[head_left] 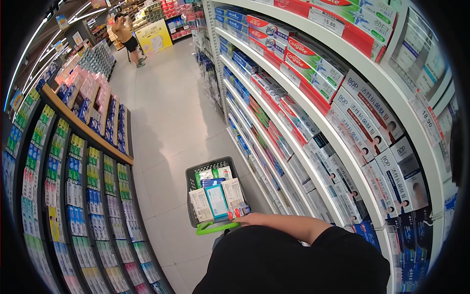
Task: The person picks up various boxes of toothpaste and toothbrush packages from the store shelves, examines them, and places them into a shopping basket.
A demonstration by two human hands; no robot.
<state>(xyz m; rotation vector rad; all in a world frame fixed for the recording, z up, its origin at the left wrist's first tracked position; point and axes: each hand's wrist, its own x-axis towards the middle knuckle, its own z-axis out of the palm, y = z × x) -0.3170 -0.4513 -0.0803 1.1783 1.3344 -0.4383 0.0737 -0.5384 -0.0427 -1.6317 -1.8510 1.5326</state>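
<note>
My right hand (245, 219) reaches down in front of my body, its fingers closed at the right end of the green handle (213, 229) of a dark grey shopping basket (188, 182). A small red and blue box (238, 212) sits right by the fingertips, inside the near edge of the basket. Beside it lie a teal-edged white package (216, 200), a beige pack (200, 204) on the left and another beige pack (233, 192) on the right. Behind these are a dark blue pack (212, 182) and green and white packs (207, 174). My left hand is out of sight.
Tall white shelves (298, 93) of toothpaste boxes run close along the right. Dark racks (73, 161) of packaged goods line the left. Between them the tiled aisle (164, 112) leads towards a person (128, 39) standing near a yellow display board (152, 36).
</note>
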